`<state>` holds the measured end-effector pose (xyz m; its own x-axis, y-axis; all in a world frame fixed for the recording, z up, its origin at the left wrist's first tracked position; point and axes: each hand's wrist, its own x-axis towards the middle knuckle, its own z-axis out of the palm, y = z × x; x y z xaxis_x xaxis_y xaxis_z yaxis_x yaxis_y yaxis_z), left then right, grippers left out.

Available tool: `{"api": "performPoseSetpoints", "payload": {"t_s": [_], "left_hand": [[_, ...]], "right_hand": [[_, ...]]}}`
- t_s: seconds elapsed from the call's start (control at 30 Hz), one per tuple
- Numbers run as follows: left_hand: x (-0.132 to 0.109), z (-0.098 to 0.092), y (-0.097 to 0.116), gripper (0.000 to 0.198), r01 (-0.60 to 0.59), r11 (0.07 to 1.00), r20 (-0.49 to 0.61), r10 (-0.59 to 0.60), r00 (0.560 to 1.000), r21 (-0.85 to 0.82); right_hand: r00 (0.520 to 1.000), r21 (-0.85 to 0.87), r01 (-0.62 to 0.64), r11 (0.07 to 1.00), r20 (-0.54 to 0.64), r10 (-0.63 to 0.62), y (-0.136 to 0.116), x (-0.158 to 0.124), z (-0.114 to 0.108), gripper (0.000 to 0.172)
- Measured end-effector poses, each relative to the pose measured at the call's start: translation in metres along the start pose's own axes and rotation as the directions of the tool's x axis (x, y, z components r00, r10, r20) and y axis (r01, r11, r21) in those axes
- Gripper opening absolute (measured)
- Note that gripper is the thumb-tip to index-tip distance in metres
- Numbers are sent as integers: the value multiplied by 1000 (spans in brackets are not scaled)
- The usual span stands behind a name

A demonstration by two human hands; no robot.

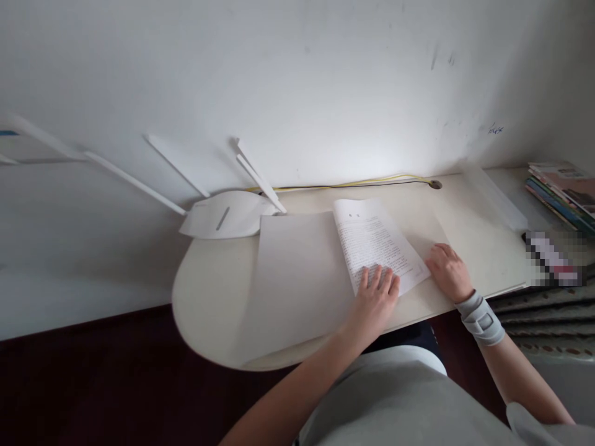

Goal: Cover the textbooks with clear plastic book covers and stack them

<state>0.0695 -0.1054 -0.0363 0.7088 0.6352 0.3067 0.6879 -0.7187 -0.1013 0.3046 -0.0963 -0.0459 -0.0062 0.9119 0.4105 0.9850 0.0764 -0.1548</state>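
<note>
A printed sheet of paper (372,238) lies on the cream desk (214,291), beside a larger blank grey sheet (292,279). My left hand (375,296) rests flat on the lower edge of the printed sheet, fingers spread. My right hand (447,270) sits at the sheet's right lower corner with fingers curled down onto the desk; a grey wrist band (481,317) wraps that wrist. Whether the right fingers pinch the paper's edge is not visible.
A white router (225,214) with several antennas stands at the desk's back left against the wall. A yellow cable (353,183) runs along the wall to a desk hole (435,184). Stacked books (560,192) lie at the right. Dark floor lies below the rounded left end.
</note>
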Motion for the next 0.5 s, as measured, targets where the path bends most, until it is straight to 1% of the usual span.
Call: {"api": "performPoseSetpoints", "payload": {"t_s": [0.1, 0.17, 0.33, 0.5], "left_hand": [[-3, -4, -4, 31, -11, 1000, 8, 11, 1000, -7], [-5, -6, -8, 31, -32, 999, 16, 33, 999, -17], [-8, -9, -11, 32, -50, 999, 34, 50, 998, -23], [-8, -10, -9, 33, -42, 999, 33, 43, 999, -31]], "right_hand": [[999, -83, -7, 997, 47, 11, -4, -1, 8, 45], [997, -79, -33, 996, 61, 38, -4, -2, 14, 49], [998, -2, -53, 999, 22, 53, -1, -4, 21, 41], [999, 52, -26, 998, -34, 28, 1, -2, 18, 35]]}}
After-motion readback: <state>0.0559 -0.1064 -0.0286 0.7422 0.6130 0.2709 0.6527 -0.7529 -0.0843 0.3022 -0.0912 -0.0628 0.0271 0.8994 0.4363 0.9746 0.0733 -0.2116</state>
